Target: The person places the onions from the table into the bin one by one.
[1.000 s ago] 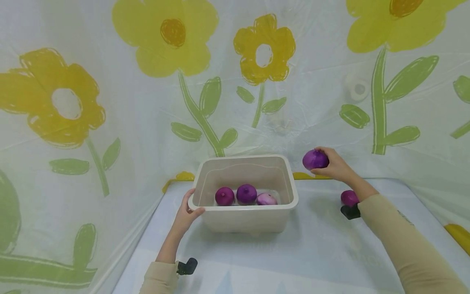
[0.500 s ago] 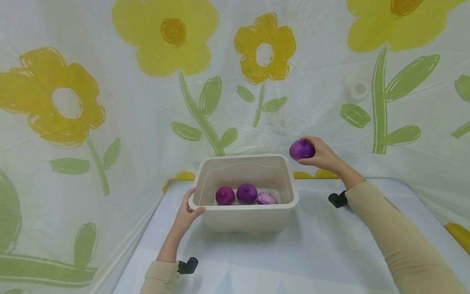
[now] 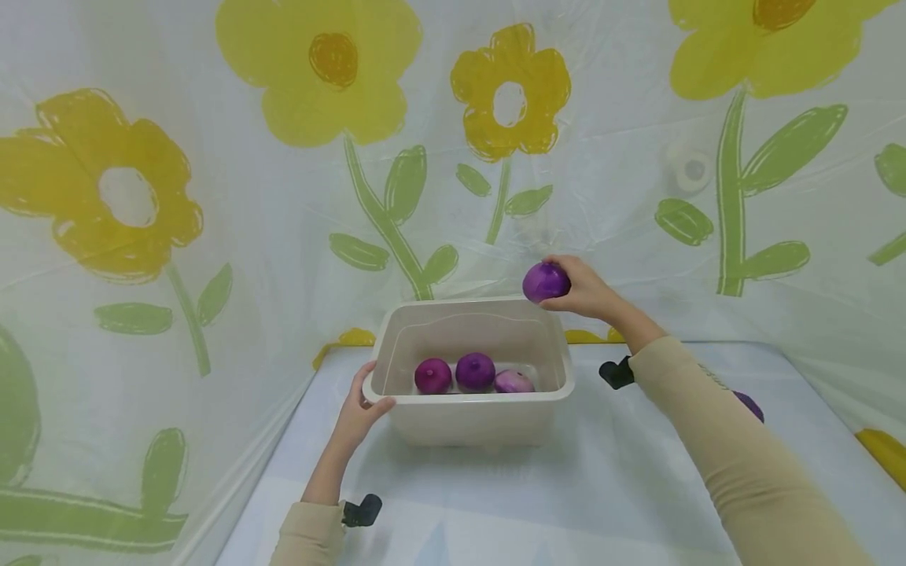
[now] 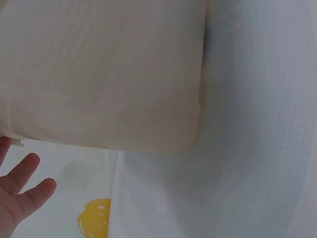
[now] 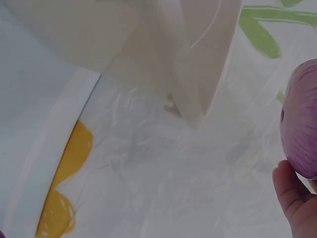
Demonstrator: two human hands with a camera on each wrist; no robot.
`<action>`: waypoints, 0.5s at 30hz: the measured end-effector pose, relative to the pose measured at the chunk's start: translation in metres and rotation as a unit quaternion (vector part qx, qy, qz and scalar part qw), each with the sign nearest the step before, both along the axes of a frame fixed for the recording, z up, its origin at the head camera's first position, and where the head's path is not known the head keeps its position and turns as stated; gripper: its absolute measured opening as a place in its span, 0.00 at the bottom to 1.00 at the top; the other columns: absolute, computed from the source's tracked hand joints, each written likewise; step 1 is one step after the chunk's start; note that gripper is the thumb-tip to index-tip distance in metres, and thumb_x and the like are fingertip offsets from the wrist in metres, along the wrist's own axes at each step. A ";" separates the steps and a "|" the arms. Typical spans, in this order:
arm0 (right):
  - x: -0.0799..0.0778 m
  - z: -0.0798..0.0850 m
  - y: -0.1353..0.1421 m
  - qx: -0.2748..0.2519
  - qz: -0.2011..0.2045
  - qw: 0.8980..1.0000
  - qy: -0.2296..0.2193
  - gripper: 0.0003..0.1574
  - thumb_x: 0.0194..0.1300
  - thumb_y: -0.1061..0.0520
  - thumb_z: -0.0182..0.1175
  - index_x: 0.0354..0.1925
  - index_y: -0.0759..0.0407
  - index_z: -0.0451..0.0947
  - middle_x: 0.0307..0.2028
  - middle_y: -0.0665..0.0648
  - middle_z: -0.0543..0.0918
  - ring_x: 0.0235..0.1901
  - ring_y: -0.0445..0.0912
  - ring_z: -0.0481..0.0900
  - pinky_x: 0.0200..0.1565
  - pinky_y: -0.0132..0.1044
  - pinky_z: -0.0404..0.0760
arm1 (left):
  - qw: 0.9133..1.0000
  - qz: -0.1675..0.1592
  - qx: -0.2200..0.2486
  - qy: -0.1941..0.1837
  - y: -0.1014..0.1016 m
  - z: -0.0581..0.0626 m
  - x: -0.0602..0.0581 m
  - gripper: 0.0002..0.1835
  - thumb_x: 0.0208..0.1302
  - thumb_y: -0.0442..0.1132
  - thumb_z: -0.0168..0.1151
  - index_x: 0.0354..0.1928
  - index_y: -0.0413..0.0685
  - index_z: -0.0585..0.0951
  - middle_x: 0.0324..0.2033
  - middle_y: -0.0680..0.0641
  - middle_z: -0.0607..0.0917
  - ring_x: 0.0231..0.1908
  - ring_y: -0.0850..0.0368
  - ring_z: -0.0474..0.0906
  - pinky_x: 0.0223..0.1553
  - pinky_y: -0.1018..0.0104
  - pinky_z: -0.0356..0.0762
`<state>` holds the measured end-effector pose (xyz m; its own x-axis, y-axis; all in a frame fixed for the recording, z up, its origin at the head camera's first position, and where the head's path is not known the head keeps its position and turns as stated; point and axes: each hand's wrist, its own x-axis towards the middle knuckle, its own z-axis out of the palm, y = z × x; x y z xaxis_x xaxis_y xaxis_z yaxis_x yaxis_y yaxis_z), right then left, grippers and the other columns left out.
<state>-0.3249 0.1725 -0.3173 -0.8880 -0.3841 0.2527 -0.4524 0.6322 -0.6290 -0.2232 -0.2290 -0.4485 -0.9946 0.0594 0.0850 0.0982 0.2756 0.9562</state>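
A beige plastic bin (image 3: 473, 420) stands on the table with three onions inside: a magenta onion (image 3: 433, 376), a dark purple onion (image 3: 475, 372) and a paler pink onion (image 3: 514, 382). My left hand (image 3: 359, 409) holds the bin's left front corner, thumb over the rim and fingers along the side. In the left wrist view, fingertips (image 4: 44, 187) show beside the bin wall. Above the bin's back right corner, my right hand (image 3: 583, 289) grips a purple onion (image 3: 545, 281). The right wrist view shows that onion partly cut off at the edge.
Another purple onion (image 3: 749, 405) lies on the table (image 3: 637, 487) at the right, mostly hidden behind the right sleeve (image 3: 722, 440). A flower-printed plastic sheet (image 3: 609, 196) hangs behind the table and along its sides.
My right hand has carried the purple onion leftward and slightly up, from right of the bin to over its back right corner. The left hand and bin stay put.
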 end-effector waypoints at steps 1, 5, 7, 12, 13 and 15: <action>-0.001 0.000 -0.003 -0.001 0.001 1.000 0.002 0.46 0.50 0.55 0.67 0.63 0.64 0.57 0.61 0.68 0.62 0.58 0.62 0.61 0.55 0.59 0.69 | 1.000 -0.002 0.001 0.002 0.000 0.000 0.000 0.40 0.58 0.37 0.61 0.68 0.53 0.51 0.68 0.40 0.55 0.66 0.40 0.55 0.60 0.46 0.63; -0.002 -0.002 -0.014 -0.004 0.011 1.000 -0.002 0.46 0.50 0.56 0.67 0.63 0.63 0.57 0.61 0.67 0.62 0.58 0.61 0.63 0.56 0.58 0.68 | 1.000 -0.006 0.003 0.001 0.000 0.000 0.001 0.40 0.59 0.37 0.61 0.69 0.52 0.50 0.68 0.39 0.54 0.66 0.40 0.54 0.61 0.47 0.62; 0.000 -0.003 -0.021 -0.007 0.019 1.000 -0.007 0.46 0.50 0.56 0.66 0.64 0.63 0.57 0.61 0.67 0.62 0.58 0.62 0.63 0.57 0.58 0.68 | 1.000 -0.001 -0.001 -0.004 -0.001 0.000 0.002 0.40 0.58 0.37 0.61 0.69 0.52 0.50 0.68 0.39 0.54 0.66 0.40 0.54 0.60 0.47 0.63; 0.000 -0.001 -0.037 -0.016 0.036 0.999 -0.004 0.47 0.49 0.55 0.67 0.64 0.62 0.57 0.61 0.67 0.63 0.58 0.61 0.64 0.56 0.57 0.69 | 1.000 0.003 -0.003 -0.005 -0.001 -0.001 0.004 0.41 0.58 0.37 0.61 0.69 0.52 0.50 0.68 0.38 0.53 0.66 0.38 0.54 0.60 0.45 0.62; 0.000 -0.001 -0.039 -0.016 0.038 0.999 -0.001 0.47 0.49 0.55 0.67 0.64 0.62 0.57 0.61 0.66 0.64 0.58 0.61 0.65 0.56 0.57 0.69 | 1.000 0.001 -0.002 -0.003 -0.001 -0.001 0.004 0.41 0.58 0.37 0.61 0.69 0.52 0.50 0.68 0.38 0.53 0.66 0.37 0.54 0.60 0.45 0.62; -0.002 0.000 -0.044 -0.014 0.040 0.999 0.005 0.47 0.49 0.55 0.67 0.64 0.61 0.58 0.61 0.65 0.64 0.58 0.60 0.65 0.56 0.56 0.69 | 1.000 -0.002 -0.001 0.000 0.000 0.000 0.002 0.41 0.59 0.38 0.61 0.69 0.52 0.49 0.68 0.38 0.53 0.65 0.37 0.54 0.60 0.45 0.62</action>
<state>-0.3264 0.1287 -0.3170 -0.8526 -0.4457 0.2728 -0.5066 0.5768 -0.6409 -0.2210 -0.2287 -0.4487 -0.9944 0.0639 0.0840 0.0985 0.2764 0.9560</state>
